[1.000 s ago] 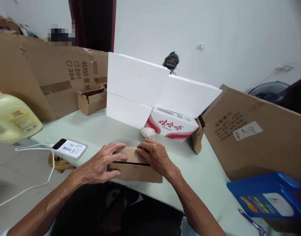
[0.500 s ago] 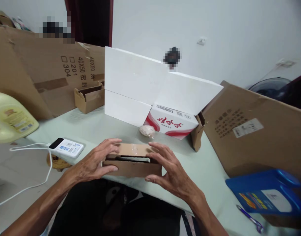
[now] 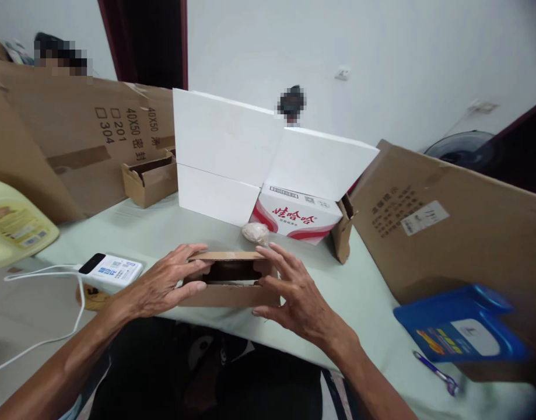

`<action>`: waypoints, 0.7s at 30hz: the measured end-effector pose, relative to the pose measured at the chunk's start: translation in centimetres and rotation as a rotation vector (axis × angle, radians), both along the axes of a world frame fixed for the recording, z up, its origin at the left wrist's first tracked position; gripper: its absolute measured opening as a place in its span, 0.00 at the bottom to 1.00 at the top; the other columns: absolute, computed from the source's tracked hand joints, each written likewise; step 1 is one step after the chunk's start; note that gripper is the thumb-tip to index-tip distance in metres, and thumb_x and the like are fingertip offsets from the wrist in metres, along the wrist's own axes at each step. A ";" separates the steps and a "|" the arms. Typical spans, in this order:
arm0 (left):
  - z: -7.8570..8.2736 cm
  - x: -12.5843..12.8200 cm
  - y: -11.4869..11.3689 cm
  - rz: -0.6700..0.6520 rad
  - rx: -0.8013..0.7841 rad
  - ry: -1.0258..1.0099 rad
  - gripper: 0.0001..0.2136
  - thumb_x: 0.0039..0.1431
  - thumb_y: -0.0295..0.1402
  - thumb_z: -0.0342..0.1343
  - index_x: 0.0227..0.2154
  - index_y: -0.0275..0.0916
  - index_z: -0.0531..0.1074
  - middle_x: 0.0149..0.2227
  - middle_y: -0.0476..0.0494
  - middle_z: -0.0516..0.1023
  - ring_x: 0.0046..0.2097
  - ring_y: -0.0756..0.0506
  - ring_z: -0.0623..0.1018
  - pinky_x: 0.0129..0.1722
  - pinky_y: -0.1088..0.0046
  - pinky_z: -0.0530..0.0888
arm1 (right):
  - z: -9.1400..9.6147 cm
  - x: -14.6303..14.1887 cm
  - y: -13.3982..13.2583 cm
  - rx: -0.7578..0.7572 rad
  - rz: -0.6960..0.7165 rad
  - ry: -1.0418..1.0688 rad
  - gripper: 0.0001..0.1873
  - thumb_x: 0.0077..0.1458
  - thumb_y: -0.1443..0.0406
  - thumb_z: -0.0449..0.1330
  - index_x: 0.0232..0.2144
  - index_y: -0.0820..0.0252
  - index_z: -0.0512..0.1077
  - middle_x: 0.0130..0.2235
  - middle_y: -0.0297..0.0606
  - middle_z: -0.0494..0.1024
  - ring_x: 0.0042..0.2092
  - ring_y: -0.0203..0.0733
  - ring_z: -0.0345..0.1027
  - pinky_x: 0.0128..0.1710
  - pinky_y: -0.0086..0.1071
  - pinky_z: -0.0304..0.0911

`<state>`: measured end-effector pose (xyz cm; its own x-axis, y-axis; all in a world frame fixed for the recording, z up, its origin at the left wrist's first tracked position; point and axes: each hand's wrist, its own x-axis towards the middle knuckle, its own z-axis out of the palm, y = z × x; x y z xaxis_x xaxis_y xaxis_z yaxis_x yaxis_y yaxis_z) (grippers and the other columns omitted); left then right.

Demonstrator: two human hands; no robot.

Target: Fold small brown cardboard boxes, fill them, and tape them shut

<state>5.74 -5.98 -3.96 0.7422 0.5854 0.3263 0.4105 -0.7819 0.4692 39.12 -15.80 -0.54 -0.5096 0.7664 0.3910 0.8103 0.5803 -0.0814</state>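
Note:
A small brown cardboard box (image 3: 226,294) sits at the near edge of the pale green table (image 3: 163,230), its top flaps partly raised so a dark gap shows inside. My left hand (image 3: 163,286) grips the box's left end, fingers curled over the flap and thumb on the front. My right hand (image 3: 294,291) holds the right end, fingers spread over the corner and the top flap.
A white and red printed carton (image 3: 296,219) with white flaps stands behind, with a small pale lump (image 3: 255,232) in front of it. A power bank (image 3: 110,271) with a cable lies left. Large cardboard sheets (image 3: 447,233) flank the table; a blue container (image 3: 460,329) and a purple pen (image 3: 438,373) lie right.
The box's flaps, pressed flat a second ago, have lifted open. My right hand moved from the top to the right end. The view shifted slightly.

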 end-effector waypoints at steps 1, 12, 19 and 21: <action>0.2 0.2 0.1 0.005 0.018 0.052 0.17 0.77 0.41 0.56 0.62 0.47 0.79 0.72 0.36 0.70 0.69 0.32 0.73 0.67 0.49 0.74 | 0.0 -0.2 0.0 0.002 0.019 -0.034 0.18 0.58 0.50 0.77 0.42 0.54 0.82 0.76 0.48 0.65 0.77 0.69 0.53 0.69 0.66 0.63; 2.6 1.5 0.3 -0.012 0.031 0.452 0.38 0.54 0.51 0.76 0.66 0.53 0.74 0.71 0.35 0.68 0.65 0.27 0.74 0.63 0.47 0.73 | 0.7 0.7 -0.2 -0.108 -0.027 -0.257 0.32 0.47 0.48 0.82 0.51 0.55 0.84 0.80 0.47 0.53 0.79 0.73 0.45 0.74 0.66 0.53; 3.3 1.7 1.0 -0.013 0.061 0.528 0.37 0.48 0.30 0.77 0.62 0.52 0.74 0.64 0.38 0.72 0.60 0.30 0.78 0.58 0.53 0.75 | 0.2 1.0 -0.5 -0.046 -0.044 -0.241 0.27 0.48 0.47 0.81 0.42 0.58 0.83 0.76 0.53 0.61 0.79 0.75 0.46 0.71 0.69 0.58; 3.5 1.3 1.1 -0.071 0.049 0.455 0.35 0.48 0.29 0.78 0.60 0.49 0.74 0.66 0.38 0.71 0.60 0.32 0.79 0.57 0.56 0.76 | 0.0 1.5 -1.1 0.031 -0.025 -0.186 0.25 0.53 0.47 0.79 0.40 0.58 0.80 0.75 0.55 0.61 0.78 0.74 0.48 0.69 0.68 0.61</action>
